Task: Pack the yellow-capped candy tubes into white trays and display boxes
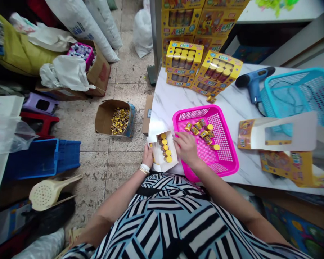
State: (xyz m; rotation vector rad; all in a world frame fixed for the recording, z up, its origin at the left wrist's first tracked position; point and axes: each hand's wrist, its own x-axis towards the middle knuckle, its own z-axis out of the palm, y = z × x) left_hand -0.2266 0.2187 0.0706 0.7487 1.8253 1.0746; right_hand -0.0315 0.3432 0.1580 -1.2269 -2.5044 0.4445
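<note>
An opened cardboard box [156, 158] with white inner faces is held over the table's near left edge. Inside it stands a row of several small jars with yellow caps [165, 148]. My left hand [148, 156] grips the box's left side, with the thumb at its edge. At the right side my right hand [187, 146] has its fingers bent against the white flap; part of the fingertips is hidden. Beneath my right forearm lies a pink basket [224, 144] with several small yellow-wrapped pieces [204, 133] and two yellow-capped jars [215, 147].
Filled yellow display boxes [184, 59] are stacked at the table's back. A blue heat gun [255, 84] lies beside a turquoise basket [313, 77]. Unfolded boxes [248, 135] lie at right. On the floor at left, a carton [104, 117] holds many small yellow pieces.
</note>
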